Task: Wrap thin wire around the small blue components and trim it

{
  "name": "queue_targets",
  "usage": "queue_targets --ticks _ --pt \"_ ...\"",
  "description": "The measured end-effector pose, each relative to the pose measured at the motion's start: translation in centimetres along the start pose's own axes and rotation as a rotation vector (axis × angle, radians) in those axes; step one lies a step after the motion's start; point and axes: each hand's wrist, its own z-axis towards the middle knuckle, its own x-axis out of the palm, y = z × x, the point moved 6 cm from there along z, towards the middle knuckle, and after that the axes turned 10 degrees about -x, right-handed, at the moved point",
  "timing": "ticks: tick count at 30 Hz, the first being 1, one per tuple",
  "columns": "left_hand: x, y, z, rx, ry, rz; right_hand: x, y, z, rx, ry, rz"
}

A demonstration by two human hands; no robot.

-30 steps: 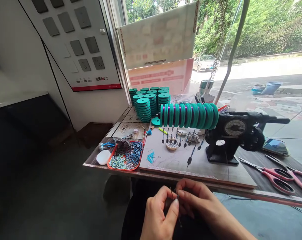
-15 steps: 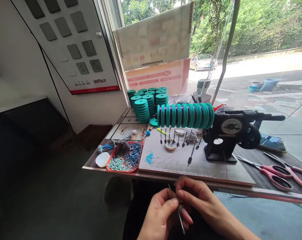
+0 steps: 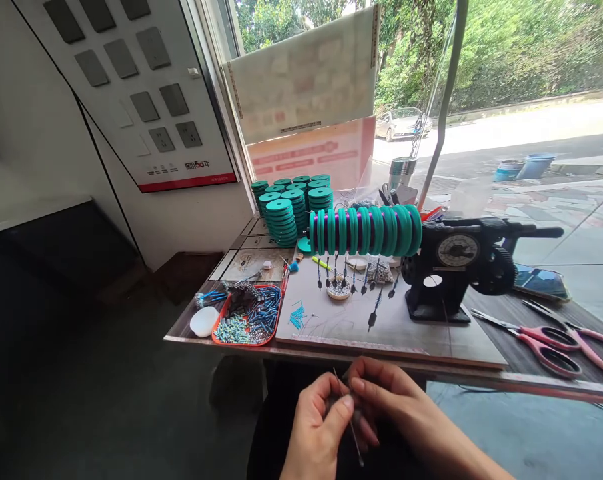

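Note:
Just in front of the table edge, my left hand (image 3: 318, 423) is closed around a thin metal rod (image 3: 356, 445), which slants down past the fingers. My right hand (image 3: 388, 393) meets it there, thumb and forefinger pinched together near the rod's upper part. Whatever lies between those right fingertips is too small and dark to make out. Beyond the hands, green foam spools (image 3: 366, 230) sit in a row on the shaft of a black hand-cranked winder (image 3: 457, 252). Several dark, spring-like pieces (image 3: 374, 312) hang or lie below the spools.
An orange tray (image 3: 276, 339) of small blue and green parts is at left, beside a white lid (image 3: 204, 321). Blue tubes (image 3: 296, 316) and a bead dish (image 3: 339, 296) rest on the board (image 3: 406, 340). Stacked green spools (image 3: 280, 223) stand behind; scissors (image 3: 548, 350) lie right.
The view has shifted slightly. Both hands stay together in nearly the same pose, and the rod's lower end has moved a little left. The table items look unchanged.

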Motion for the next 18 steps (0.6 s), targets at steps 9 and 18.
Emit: queue_targets --ticks 9,18 --pt "-0.1 1.8 0.8 -0.148 0.092 -0.239 0.0 1.0 0.1 -0.174 0.008 -0.194" --pt "-0.6 -1.1 -0.4 0.138 -0.118 0.235 -0.7 6.8 -1.9 -0.443 -0.152 -1.03"
